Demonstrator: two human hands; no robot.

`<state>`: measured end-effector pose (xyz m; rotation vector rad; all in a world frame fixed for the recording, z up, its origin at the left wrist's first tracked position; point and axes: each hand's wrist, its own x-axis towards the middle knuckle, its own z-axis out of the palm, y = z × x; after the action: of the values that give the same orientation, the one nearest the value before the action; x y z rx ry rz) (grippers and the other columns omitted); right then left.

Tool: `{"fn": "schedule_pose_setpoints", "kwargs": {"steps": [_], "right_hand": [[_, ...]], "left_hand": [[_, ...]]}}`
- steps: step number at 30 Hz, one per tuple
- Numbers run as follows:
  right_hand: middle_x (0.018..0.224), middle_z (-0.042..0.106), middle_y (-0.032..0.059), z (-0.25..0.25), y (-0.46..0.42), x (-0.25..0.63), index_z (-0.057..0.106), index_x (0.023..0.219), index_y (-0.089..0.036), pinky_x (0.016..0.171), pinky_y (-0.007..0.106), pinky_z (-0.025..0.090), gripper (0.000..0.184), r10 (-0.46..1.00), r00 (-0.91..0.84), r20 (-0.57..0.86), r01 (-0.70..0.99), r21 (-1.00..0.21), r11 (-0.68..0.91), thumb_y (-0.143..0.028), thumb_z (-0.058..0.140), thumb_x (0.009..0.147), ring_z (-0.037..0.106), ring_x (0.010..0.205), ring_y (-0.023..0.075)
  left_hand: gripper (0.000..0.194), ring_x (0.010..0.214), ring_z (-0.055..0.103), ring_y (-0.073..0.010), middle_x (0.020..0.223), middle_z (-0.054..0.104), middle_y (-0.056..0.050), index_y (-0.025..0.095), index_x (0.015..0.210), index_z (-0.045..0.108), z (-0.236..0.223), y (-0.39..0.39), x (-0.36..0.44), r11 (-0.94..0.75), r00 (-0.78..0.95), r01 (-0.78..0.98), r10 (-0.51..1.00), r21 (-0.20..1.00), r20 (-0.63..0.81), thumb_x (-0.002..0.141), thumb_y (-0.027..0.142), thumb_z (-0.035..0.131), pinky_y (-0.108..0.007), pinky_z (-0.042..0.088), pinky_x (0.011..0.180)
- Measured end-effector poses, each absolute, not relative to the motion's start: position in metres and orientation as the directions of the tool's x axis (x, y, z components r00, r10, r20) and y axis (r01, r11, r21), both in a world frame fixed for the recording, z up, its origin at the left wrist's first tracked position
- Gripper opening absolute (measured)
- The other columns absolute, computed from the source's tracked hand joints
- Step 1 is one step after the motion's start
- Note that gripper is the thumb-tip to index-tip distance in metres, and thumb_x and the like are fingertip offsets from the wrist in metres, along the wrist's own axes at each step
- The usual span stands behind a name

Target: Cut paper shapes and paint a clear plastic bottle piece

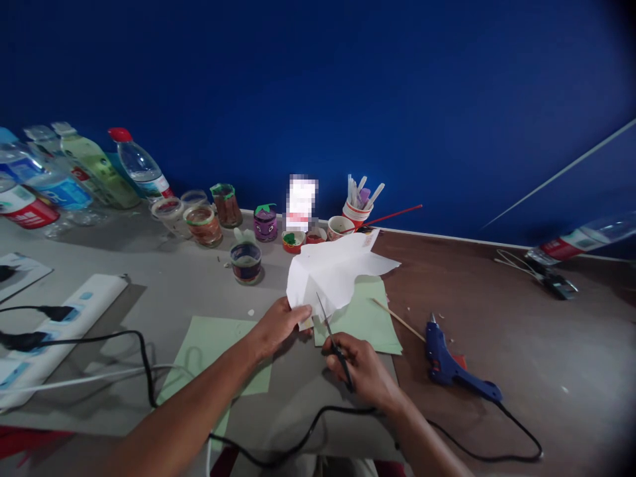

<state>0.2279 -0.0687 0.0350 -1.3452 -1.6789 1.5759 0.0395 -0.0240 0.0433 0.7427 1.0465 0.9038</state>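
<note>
My left hand [278,326] pinches the near edge of a white sheet of paper [334,270], which it holds raised off the table. My right hand [364,372] is closed round the handles of a pair of scissors [332,336]. The blades point up and away into the lower edge of the white sheet. Two pale green sheets lie beneath, one [370,319] under the white paper and one [211,348] under my left forearm.
A blue glue gun [450,366] with a black cord lies at the right beside a wooden stick [397,319]. Decorated cups and jars [246,262] line the blue wall, with plastic bottles [89,169] at the left. A white power strip [54,331] sits at the left edge.
</note>
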Motion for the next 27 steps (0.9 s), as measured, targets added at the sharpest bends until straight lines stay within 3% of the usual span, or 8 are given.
{"fn": "schedule_pose_setpoints", "kwargs": {"steps": [4, 9, 20, 27], "right_hand": [[0.063, 0.044, -0.0047, 0.039, -0.074, 0.222, 0.058, 0.093, -0.016, 0.052, 0.023, 0.029, 0.031, 0.905, -0.380, -0.190, 0.305, -0.950, -0.071, -0.045, 0.056, 0.082, 0.037, 0.056, 0.0103], [0.064, 0.049, -0.0046, 0.043, -0.085, 0.208, 0.057, 0.097, -0.015, 0.053, 0.022, 0.030, 0.023, 0.944, -0.295, -0.149, 0.438, -0.899, -0.005, -0.032, 0.052, 0.082, 0.041, 0.056, 0.0104], [0.066, 0.065, 0.0030, 0.049, -0.090, 0.193, 0.058, 0.094, -0.017, 0.056, 0.025, 0.033, 0.020, 0.982, -0.165, -0.087, 0.678, -0.733, 0.049, -0.034, 0.051, 0.086, 0.056, 0.057, 0.0169], [0.071, 0.070, 0.0056, 0.042, -0.093, 0.184, 0.059, 0.092, -0.018, 0.056, 0.025, 0.035, 0.018, 0.994, -0.107, -0.027, 0.697, -0.715, 0.055, -0.033, 0.051, 0.087, 0.062, 0.061, 0.0190]], "left_hand": [[0.032, 0.050, 0.052, -0.0097, 0.064, 0.060, 0.001, 0.012, 0.078, 0.065, 0.043, -0.025, 0.047, 0.483, 0.226, -0.472, 0.875, 0.738, -0.428, 0.060, 0.033, 0.082, -0.028, 0.048, 0.054], [0.037, 0.054, 0.049, -0.0080, 0.066, 0.057, 0.004, 0.015, 0.080, 0.063, 0.044, -0.027, 0.056, 0.443, 0.199, -0.590, 0.890, 0.675, -0.411, 0.057, 0.032, 0.087, -0.025, 0.047, 0.056], [0.032, 0.063, 0.054, -0.0108, 0.072, 0.063, 0.001, 0.017, 0.083, 0.069, 0.043, -0.033, 0.063, 0.406, 0.187, -0.632, 0.906, 0.660, -0.379, 0.060, 0.031, 0.085, -0.023, 0.045, 0.060], [0.036, 0.059, 0.052, -0.0100, 0.067, 0.062, 0.002, 0.014, 0.081, 0.068, 0.045, -0.037, 0.067, 0.401, 0.159, -0.599, 0.908, 0.693, -0.388, 0.057, 0.035, 0.086, -0.023, 0.042, 0.059]]}}
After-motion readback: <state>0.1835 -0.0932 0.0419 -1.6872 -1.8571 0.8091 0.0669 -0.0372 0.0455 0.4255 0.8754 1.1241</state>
